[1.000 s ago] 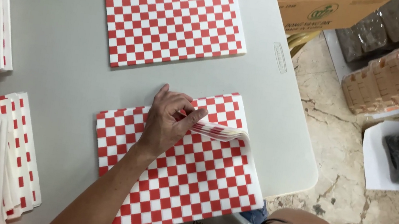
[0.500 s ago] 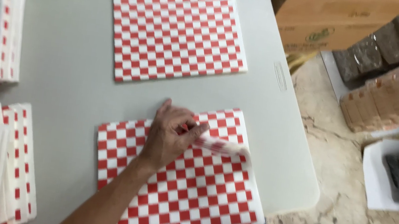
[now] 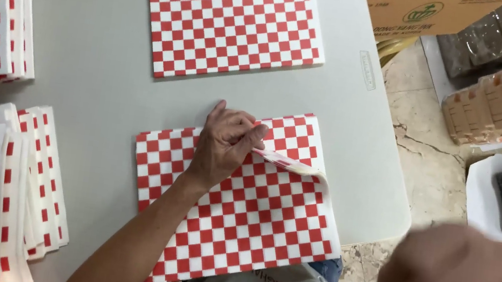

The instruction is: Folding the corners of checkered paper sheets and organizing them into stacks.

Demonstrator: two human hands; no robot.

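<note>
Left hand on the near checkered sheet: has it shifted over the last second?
No. The left hand stays pressed near the top edge of the near checkered sheet, its fingers pinching the lifted fold at the same spot on that sheet.

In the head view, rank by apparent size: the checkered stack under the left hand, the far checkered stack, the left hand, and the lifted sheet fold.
1. Near checkered stack and far checkered stack: look alike; nearness makes ranking unsure.
2. Left hand.
3. Lifted sheet fold.
</note>
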